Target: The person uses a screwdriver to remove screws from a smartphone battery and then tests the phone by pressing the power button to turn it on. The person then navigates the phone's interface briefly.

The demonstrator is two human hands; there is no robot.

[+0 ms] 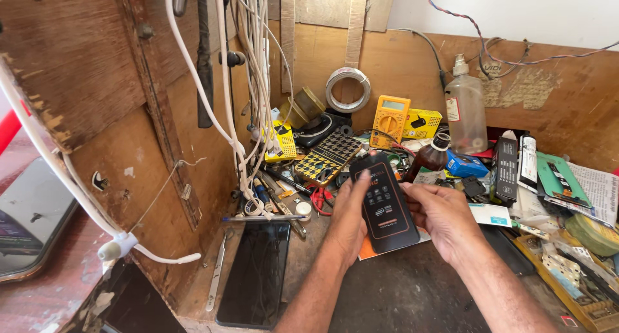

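Note:
Both my hands hold a flat black packet [385, 204] with an orange edge and small printed icons, tilted above the dark workbench. My left hand [348, 217] grips its left side, thumb on the front. My right hand [442, 214] grips its right side. A black phone [255, 278] with a dark glossy screen lies flat on the bench, to the left of my left forearm. Metal tweezers [217, 276] lie next to the phone's left edge.
A wooden partition [129, 146] with hanging white cables [251, 88] stands at left. Behind my hands lie a yellow multimeter [391, 120], a clear plastic bottle [465, 107], a brown bottle [431, 157], a wire coil [348, 88], red-handled cutters [320, 197] and boxes [516, 162].

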